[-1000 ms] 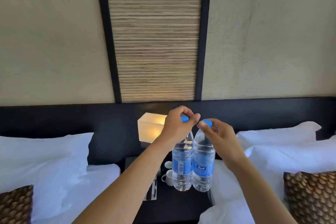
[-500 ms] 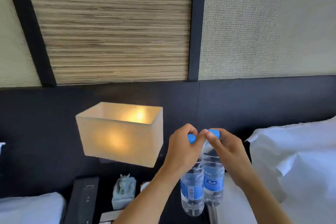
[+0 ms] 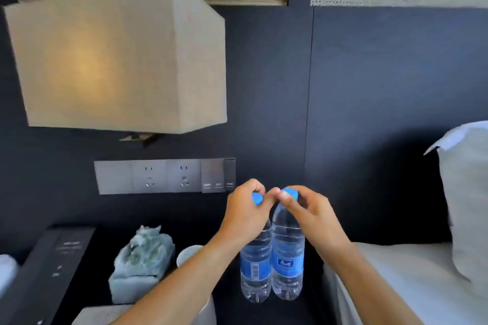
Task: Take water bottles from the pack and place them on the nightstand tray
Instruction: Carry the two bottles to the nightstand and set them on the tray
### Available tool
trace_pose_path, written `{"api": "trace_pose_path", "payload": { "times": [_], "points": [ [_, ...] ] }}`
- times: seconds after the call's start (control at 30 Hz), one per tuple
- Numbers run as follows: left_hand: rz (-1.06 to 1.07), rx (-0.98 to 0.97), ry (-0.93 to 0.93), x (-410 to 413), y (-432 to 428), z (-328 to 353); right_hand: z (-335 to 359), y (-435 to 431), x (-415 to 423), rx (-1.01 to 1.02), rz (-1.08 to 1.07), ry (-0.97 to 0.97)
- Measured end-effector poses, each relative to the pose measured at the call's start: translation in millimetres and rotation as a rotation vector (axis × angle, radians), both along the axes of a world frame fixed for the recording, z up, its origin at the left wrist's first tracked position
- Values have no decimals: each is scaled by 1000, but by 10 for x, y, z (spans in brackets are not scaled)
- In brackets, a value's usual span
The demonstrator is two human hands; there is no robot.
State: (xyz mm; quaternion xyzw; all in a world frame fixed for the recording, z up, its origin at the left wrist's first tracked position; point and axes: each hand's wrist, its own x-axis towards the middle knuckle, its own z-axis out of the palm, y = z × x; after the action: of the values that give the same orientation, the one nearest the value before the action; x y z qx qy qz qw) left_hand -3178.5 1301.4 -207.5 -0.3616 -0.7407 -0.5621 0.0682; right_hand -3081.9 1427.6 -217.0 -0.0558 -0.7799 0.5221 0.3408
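Two clear water bottles with blue caps and blue labels hang upright side by side over the dark nightstand (image 3: pixel 229 309). My left hand (image 3: pixel 244 215) pinches the cap of the left bottle (image 3: pixel 254 272). My right hand (image 3: pixel 310 212) pinches the cap of the right bottle (image 3: pixel 286 258). The two bottles touch each other. Their bases are low, near the nightstand top; I cannot tell whether they rest on it. No tray and no pack are clearly visible.
A lit square lamp (image 3: pixel 118 55) juts out from the dark headboard at upper left, above a socket panel (image 3: pixel 163 175). On the nightstand stand a grey-green figurine (image 3: pixel 144 256), a white cup (image 3: pixel 187 254) and a black box (image 3: pixel 50 266). A white bed and pillow (image 3: pixel 464 192) lie on the right.
The view has come much closer to the nightstand and tilted down. Both hands have carried the two bottles lower, toward the nightstand top, still held by the caps.
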Motion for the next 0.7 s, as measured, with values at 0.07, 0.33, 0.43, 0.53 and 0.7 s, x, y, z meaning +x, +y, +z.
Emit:
{"api": "trace_pose_path", "payload": {
  "times": [0.07,0.33,0.43,0.53,0.7],
  "points": [
    [49,-13,24,-160,25,-201,-175,54,-175,-28,19,26],
    [182,34,67,-521,106,-604,-629,52,-660,-63,32,65],
    [206,85,97,-596,151,-637,-712,86,-726,-81,-19,90],
    [229,102,125,-646,208,-672,-720,140,-769,-88,-35,78],
    [191,97,156,-650,233,-716,-779,157,-779,48,-50,30]
  ]
}}
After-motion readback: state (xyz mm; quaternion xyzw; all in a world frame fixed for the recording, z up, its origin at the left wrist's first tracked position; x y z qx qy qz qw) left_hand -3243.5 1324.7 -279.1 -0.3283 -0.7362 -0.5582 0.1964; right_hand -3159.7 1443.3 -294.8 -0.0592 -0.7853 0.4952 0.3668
